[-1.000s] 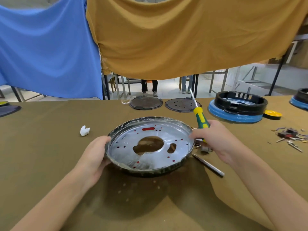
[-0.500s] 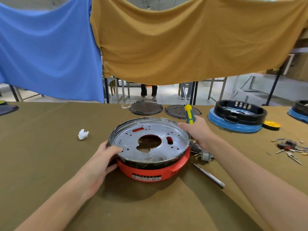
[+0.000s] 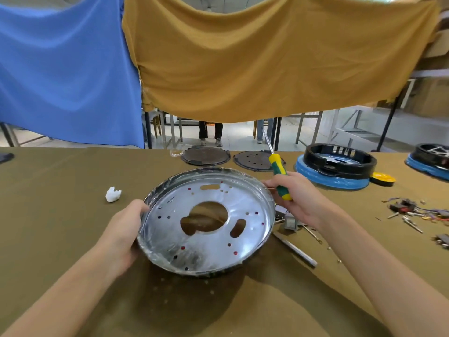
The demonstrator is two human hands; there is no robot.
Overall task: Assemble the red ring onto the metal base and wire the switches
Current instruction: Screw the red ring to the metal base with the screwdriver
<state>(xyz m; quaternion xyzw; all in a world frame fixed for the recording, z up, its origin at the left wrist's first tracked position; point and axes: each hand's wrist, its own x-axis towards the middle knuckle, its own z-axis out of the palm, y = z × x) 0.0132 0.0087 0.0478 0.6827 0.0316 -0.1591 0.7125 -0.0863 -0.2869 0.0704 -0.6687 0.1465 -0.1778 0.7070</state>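
The shiny metal base (image 3: pixel 170 239), a round pan with a large centre cutout and small holes, is lifted and tilted toward me above the table. Red shows only through a few of its holes; the red ring itself is hidden beneath. My left hand (image 3: pixel 121 233) grips the pan's left rim. My right hand (image 3: pixel 295 195) holds a yellow-green screwdriver (image 3: pixel 279 173), shaft pointing up and away, with its fingertips at the pan's right rim. Loose switches and coloured wires (image 3: pixel 418 210) lie on the table at the right.
A metal bar (image 3: pixel 295 250) and small metal parts (image 3: pixel 290 222) lie right of the pan. Two dark discs (image 3: pixel 206 156) sit at the back; black rings on blue bases (image 3: pixel 336 166) and a yellow cap (image 3: pixel 382 178) back right. A white scrap (image 3: pixel 113 194) lies left.
Half a second ago the pan sat level on the red ring; now it is raised and tilted toward me, with the ring out of sight. Both hands kept their hold.
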